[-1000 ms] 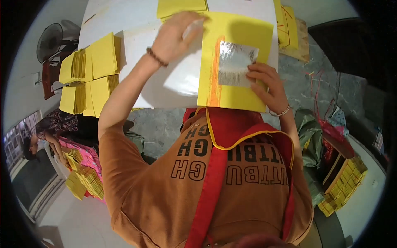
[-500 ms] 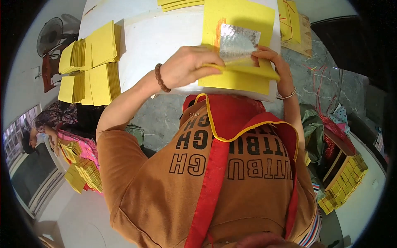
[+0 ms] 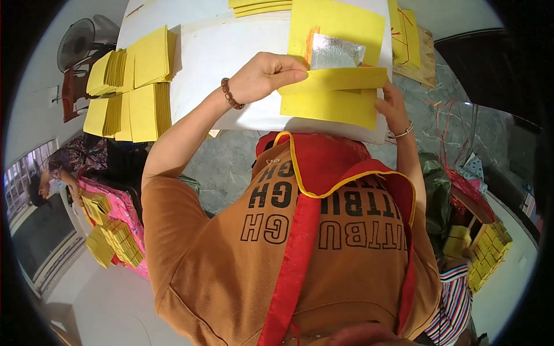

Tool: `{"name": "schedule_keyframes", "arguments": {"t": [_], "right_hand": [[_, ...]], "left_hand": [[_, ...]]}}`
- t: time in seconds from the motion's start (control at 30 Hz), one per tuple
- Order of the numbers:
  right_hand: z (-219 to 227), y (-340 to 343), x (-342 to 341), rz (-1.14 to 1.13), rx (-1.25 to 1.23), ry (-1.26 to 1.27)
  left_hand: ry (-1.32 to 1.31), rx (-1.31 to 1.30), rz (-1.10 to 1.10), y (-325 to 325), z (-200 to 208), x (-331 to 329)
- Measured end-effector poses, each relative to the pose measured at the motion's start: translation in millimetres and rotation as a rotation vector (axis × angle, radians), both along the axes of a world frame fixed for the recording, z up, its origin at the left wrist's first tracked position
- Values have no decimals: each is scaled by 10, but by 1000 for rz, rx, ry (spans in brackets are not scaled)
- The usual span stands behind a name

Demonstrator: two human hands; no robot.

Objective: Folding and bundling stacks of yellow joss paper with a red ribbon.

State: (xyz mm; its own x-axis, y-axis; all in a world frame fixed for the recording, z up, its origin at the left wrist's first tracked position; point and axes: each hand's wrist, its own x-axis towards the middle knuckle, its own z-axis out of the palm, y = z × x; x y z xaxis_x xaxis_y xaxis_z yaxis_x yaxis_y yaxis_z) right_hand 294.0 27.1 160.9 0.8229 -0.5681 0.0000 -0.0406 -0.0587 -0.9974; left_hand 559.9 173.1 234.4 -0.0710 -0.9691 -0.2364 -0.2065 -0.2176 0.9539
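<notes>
My left hand pinches the left end of a folded yellow paper strip between thumb and fingers. At its right end, my right hand is closed around the edge, with some fingers hidden behind the paper. The strip lies across a larger yellow sheet near the table's front edge. Just beyond the strip, a silver foil square shows on yellow paper, its near part covered. A narrow orange edge runs along the foil's left side.
Stacks of yellow paper stand on the white table's left side; another pile lies at the far edge. To the left, another person is near yellow bundles. More bundles sit at the lower right.
The yellow strip, tilted and blurred before, now lies level across the sheet and covers the foil's near part. My left hand rose slightly; my right hand moved down to the strip's right end.
</notes>
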Motion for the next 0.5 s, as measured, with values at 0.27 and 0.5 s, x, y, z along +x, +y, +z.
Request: {"name": "schedule_keyframes", "arguments": {"t": [0.27, 0.5], "right_hand": [[104, 42, 30, -15, -73, 82], [91, 16, 36, -8, -177, 121]], "left_hand": [[74, 26, -31, -56, 22, 45], [89, 46, -48, -90, 32, 71]]}}
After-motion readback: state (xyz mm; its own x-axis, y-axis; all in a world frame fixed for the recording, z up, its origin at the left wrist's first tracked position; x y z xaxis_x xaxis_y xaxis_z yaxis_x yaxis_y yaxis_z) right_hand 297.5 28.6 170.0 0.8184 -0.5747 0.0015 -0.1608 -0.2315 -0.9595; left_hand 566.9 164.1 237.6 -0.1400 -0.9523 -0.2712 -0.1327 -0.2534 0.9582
